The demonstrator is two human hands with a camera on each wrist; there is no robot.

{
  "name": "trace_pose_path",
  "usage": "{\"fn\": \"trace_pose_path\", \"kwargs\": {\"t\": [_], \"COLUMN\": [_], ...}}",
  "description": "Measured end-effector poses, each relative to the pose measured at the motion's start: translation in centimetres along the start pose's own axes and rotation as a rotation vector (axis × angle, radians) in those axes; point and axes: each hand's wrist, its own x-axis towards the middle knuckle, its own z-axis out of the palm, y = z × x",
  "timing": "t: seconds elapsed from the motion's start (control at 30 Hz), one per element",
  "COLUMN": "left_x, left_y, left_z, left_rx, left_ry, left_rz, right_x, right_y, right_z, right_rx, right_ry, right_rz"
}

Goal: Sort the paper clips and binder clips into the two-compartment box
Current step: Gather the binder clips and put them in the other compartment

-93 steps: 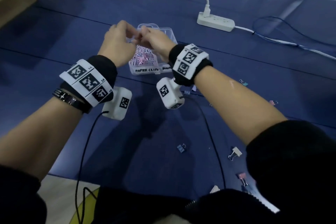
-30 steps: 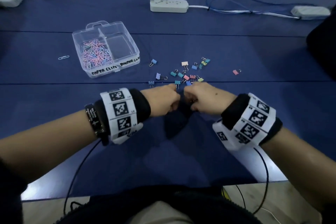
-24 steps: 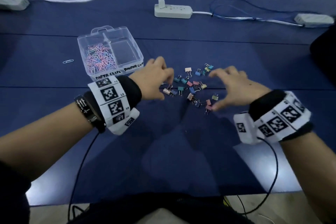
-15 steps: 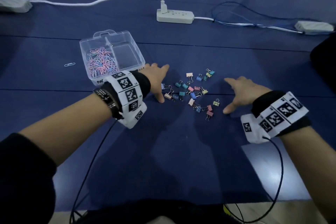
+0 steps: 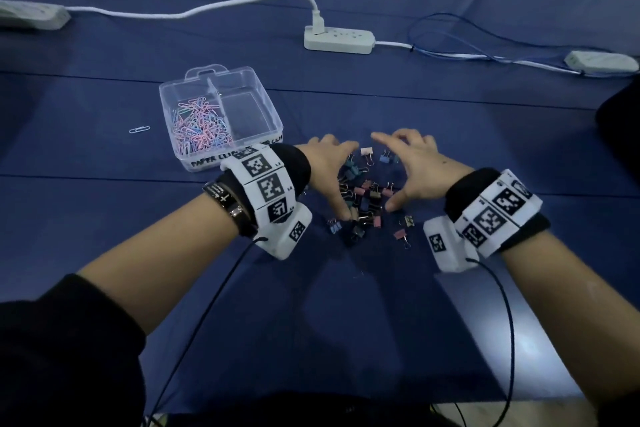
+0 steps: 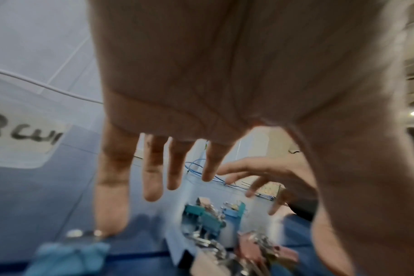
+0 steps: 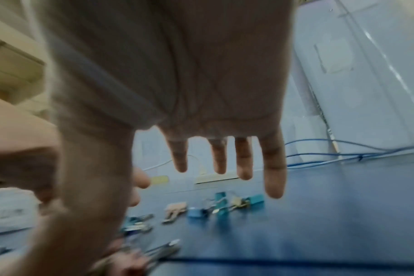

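Observation:
A heap of several small coloured binder clips (image 5: 365, 196) lies on the blue table between my two hands. My left hand (image 5: 329, 170) flanks the heap on its left, my right hand (image 5: 412, 166) on its right, fingers spread and straight, holding nothing. The clear two-compartment box (image 5: 221, 114) stands to the left; its left half is filled with pink and blue paper clips (image 5: 201, 128), its right half is bare. In the left wrist view the binder clips (image 6: 208, 214) lie just past my fingers (image 6: 151, 171). The right wrist view shows clips (image 7: 220, 205) beyond my fingers (image 7: 274, 171).
One loose paper clip (image 5: 139, 129) lies left of the box. A white power strip (image 5: 339, 40) with its cord sits behind, another strip (image 5: 602, 61) with blue cables at the far right, a third (image 5: 31, 14) at far left. The table's front edge is near my body.
My hands opened from fists and dropped binder clips onto the table, spread apart, and now close in from both sides, pushing the clips into a tighter heap.

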Motion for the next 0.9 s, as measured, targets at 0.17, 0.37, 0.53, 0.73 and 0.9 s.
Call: {"fn": "trace_pose_path", "kwargs": {"t": [0.17,0.37,0.53,0.73,0.9], "left_x": [-0.2,-0.8,-1.7,-2.7,-4.2], "left_y": [1.5,1.3,0.4,-1.2,-2.8], "left_z": [1.9,3.3,2.8,2.5,2.7], "left_rx": [0.159,0.264,0.217,0.064,0.058], "left_ry": [-0.063,0.107,0.137,0.12,0.095], "left_rz": [0.16,0.278,0.246,0.243,0.144], "right_x": [2.2,2.5,1.3,-0.7,-4.0], "right_y": [1.4,0.6,0.6,0.8,1.1], "right_z": [-0.9,0.5,1.5,2.4,1.6], "right_rx": [-0.067,-0.097,-0.043,0.054,0.011], "right_ry": [-0.168,-0.115,-0.046,-0.028,-0.141], "right_rz": [0.055,-0.163,-0.262,-0.321,-0.097]}}
